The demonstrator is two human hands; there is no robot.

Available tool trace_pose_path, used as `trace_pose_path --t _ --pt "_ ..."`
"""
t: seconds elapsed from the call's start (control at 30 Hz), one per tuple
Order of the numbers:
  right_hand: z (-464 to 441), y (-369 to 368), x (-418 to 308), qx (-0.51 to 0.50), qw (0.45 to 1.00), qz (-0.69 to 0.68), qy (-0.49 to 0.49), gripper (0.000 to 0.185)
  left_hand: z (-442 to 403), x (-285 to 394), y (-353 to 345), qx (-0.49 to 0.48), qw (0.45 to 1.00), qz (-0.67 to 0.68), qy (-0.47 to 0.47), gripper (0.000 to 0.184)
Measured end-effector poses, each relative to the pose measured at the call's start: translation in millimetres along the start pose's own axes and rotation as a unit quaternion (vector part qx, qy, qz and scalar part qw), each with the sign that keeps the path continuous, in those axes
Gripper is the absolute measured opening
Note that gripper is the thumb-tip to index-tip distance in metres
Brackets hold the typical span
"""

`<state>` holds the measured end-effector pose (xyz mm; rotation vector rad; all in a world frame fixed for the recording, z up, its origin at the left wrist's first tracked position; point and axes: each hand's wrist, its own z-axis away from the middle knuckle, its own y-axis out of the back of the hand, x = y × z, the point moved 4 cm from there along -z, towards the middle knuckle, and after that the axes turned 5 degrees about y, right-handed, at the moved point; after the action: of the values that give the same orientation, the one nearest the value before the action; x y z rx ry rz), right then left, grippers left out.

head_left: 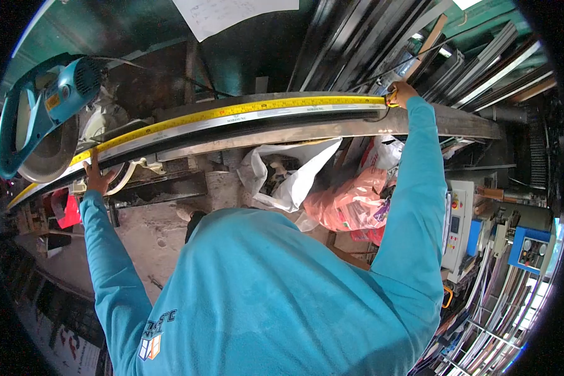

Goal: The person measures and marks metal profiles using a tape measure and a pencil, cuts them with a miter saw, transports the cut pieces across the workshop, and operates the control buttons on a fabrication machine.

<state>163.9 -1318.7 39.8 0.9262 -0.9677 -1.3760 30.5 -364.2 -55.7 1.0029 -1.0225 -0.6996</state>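
Observation:
A long yellow tape measure blade (232, 111) lies stretched along a metal profile (263, 116) with a silver printed face and a dark lower side. My right hand (402, 94) is closed on the tape measure at the right end of the profile; the fingers hide most of what they grip. Toward the left end, my left hand (97, 177) holds the profile, its fingers reaching up onto the tape and its thumb apart below. Just beyond that hand stands a teal power saw (56, 94) with a large round blade (51, 153).
A grey metal beam (448, 122) runs under the profile. Below it are an open white sack (301, 178) and a pink plastic bag (351, 197). Long dark profiles (351, 44) lean at the back. A control panel (459, 225) stands at right. White paper (232, 12) hangs at the top.

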Motion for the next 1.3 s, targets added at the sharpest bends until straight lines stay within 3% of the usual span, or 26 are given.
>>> trace_pose_path --t 0.3,0.37,0.4,0.43,0.47,0.5,0.53,0.6,0.67,0.7,0.77,0.8,0.83,0.87,0.9,0.93,1.0,1.1,1.17,1.3 --pt "-8 -6 6 0.012 0.999 0.026 0.022 0.038 -11 -18 -6 -0.015 1.0 -0.016 -0.01 0.108" --pt "-5 -7 9 0.023 1.0 0.019 0.008 0.039 7 15 6 -0.012 0.999 -0.021 0.028 0.109" --pt "-4 -6 9 0.033 0.999 0.011 -0.004 0.04 -9 -16 -8 0.008 0.998 -0.061 -0.027 0.11" --pt "-4 -6 6 0.003 0.996 0.048 0.071 0.041 -5 -12 -9 0.008 0.997 -0.077 -0.002 0.11" --pt "-2 -6 6 -0.024 0.985 0.086 0.148 0.042 -36 -59 -38 0.003 0.984 -0.164 -0.064 0.11" --pt "-9 -10 23 0.053 0.998 0.019 0.037 0.039 0 2 -5 -0.02 0.995 -0.094 -0.012 0.109" --pt "-15 -20 40 0.094 0.994 -0.042 0.02 0.037 20 40 14 -0.058 0.994 -0.064 0.072 0.109" --pt "-37 -33 82 0.04 0.995 -0.091 0.026 0.034 7 19 1 -0.022 0.997 -0.074 0.022 0.111" --pt "-10 4 57 0.052 0.992 -0.041 0.105 0.033 2 12 -6 -0.012 0.996 -0.083 0.013 0.11" --pt "6 25 41 0.032 0.997 -0.067 0.034 0.033 17 36 8 -0.042 0.994 -0.075 0.072 0.109" --pt "36 61 -13 -0.028 0.993 -0.083 -0.076 0.036 11 28 1 -0.034 0.995 -0.068 0.057 0.109" --pt "-10 34 75 -0.028 0.994 -0.083 -0.063 0.036 17 39 6 -0.043 0.994 -0.07 0.075 0.108" --pt "-53 0 101 -0.055 0.992 -0.078 0.081 0.045 22 48 13 -0.053 0.992 -0.072 0.093 0.108" --pt "-14 20 66 -0.054 0.991 -0.078 0.092 0.045 15 39 5 -0.05 0.993 -0.082 0.068 0.107" --pt "9 38 -34 -0.111 0.902 -0.379 -0.172 0.053 20 49 11 -0.063 0.99 -0.081 0.093 0.106" --pt "-6 22 -39 -0.053 0.984 -0.14 0.099 0.057 8 30 -2 -0.061 0.985 -0.142 0.071 0.105" --pt "23 34 -135 -0.082 0.984 -0.123 0.1 0.049 -42 -35 -63 -0.054 0.965 -0.256 0.008 0.101" --pt "52 38 -237 -0.083 0.977 -0.169 0.103 0.042 -10 9 -27 -0.082 0.976 -0.189 0.068 0.1" --pt "50 39 -268 -0.08 0.97 -0.207 0.104 0.039 29 60 18 -0.078 0.983 -0.119 0.117 0.099" --pt "36 31 -299 -0.052 0.982 -0.139 0.113 0.035 42 67 31 -0.089 0.982 -0.102 0.133 0.098"
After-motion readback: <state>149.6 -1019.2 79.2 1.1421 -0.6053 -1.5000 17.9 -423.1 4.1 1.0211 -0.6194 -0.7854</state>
